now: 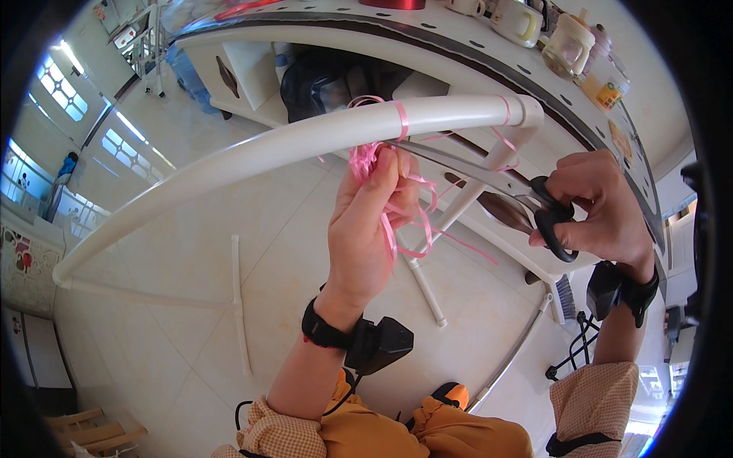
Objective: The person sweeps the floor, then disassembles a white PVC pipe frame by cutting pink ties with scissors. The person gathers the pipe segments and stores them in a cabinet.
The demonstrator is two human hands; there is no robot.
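Note:
A white pipe frame (252,156) stands in front of me, its top bar running across the view. Pink ribbon (402,120) is looped round that bar, and a bunch of it hangs just below. My left hand (374,202) pinches the bunch under the bar, with loose loops and tails trailing from the fingers. In my right hand (592,202) are scissors (489,177) with black handles. Their long metal blades reach left to the ribbon beside my left fingertips; the blade tips are partly hidden there. More thin ribbon strands cross near the frame's right corner.
Behind the frame runs a white cabinet (229,76) with a long top carrying mugs (515,21) and jars (569,46). A brush (564,299) and a folded black stand (576,347) are at the right. A wooden stool (95,431) sits at the lower left.

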